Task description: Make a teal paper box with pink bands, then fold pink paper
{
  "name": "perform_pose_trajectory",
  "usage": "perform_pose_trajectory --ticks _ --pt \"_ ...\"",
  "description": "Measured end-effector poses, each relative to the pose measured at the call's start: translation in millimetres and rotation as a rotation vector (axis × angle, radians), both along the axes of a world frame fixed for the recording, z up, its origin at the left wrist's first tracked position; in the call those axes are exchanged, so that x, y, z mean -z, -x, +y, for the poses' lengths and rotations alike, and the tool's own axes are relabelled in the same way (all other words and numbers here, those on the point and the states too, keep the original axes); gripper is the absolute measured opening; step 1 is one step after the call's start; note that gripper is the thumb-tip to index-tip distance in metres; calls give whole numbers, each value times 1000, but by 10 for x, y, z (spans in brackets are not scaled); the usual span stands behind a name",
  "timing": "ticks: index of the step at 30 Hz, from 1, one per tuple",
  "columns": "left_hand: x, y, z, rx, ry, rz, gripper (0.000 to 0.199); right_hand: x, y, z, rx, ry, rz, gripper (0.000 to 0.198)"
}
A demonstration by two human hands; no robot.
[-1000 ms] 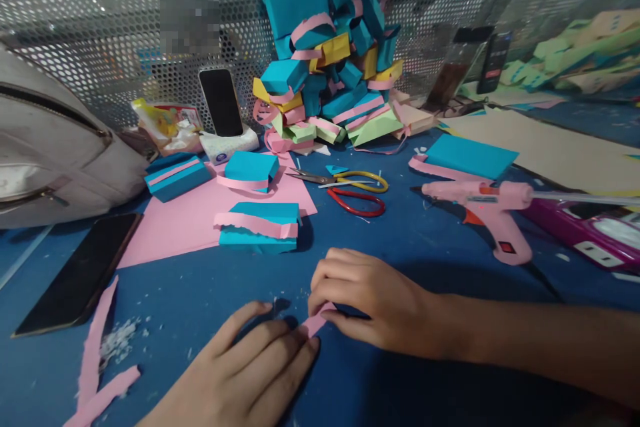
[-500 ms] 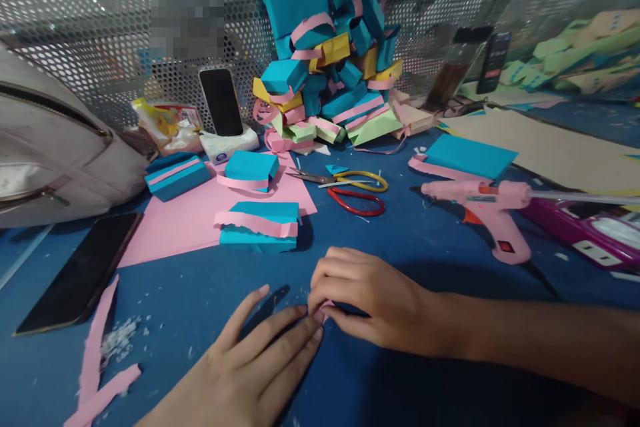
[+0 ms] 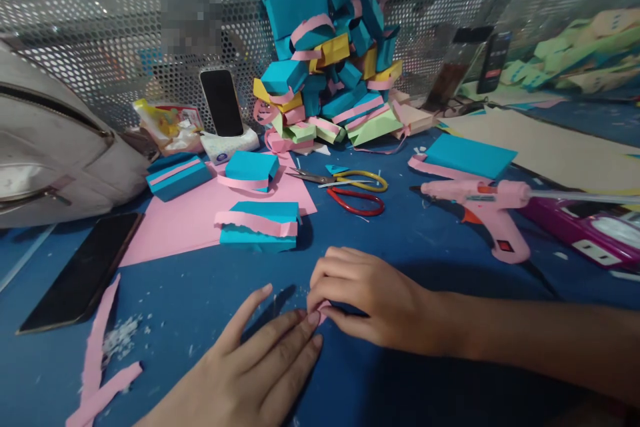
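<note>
Pinching a narrow pink paper strip (image 3: 324, 311) between thumb and curled forefinger, the right hand (image 3: 364, 300) rests toward the near side of the scuffed blue table (image 3: 210, 293); fingers hide most of the strip from my remote view. The left hand (image 3: 263, 367) lies flat and spread, fingertips reaching the strip. I judge the strip feather-light, limp and easily torn, best held lightly by its ends. Farther off, a folded blue paper box (image 3: 257, 242) with a wavy pink band (image 3: 257, 223) straddles the edge of a smooth pink sheet (image 3: 175, 230). Toward the table's right edge lies a pink plastic glue gun (image 3: 503, 217); toward its left edge, a glossy black phone (image 3: 83, 273) and ragged pink paper strips (image 3: 96, 340).
</note>
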State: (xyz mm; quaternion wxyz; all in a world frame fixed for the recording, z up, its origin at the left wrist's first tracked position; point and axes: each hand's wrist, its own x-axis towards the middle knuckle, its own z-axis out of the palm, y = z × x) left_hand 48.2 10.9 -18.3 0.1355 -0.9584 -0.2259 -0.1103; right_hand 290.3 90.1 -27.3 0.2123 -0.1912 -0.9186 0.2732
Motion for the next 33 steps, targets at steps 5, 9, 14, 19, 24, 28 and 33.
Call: perform_pose_trajectory --ticks 5,9,14,19,24,28,33 --pt "18 8 7 -13 37 14 42 -4 4 2 5 -8 4 13" --pt "-10 -9 21 -3 24 -1 43 -16 7 -2 7 14 -6 13" --pt "-26 6 10 14 11 -19 44 -16 2 1 1 9 -14 11" --pt "-1 18 3 -2 35 18 45 -3 3 8 -6 -3 -4 11" --pt "-12 -5 16 -16 69 54 49 -7 1 -1 7 21 0 13" --pt "-141 4 69 51 34 5 44 -11 -3 2 -2 18 3 11" --pt "-192 -1 77 86 40 38 43 -15 -6 2 -7 18 14 11"
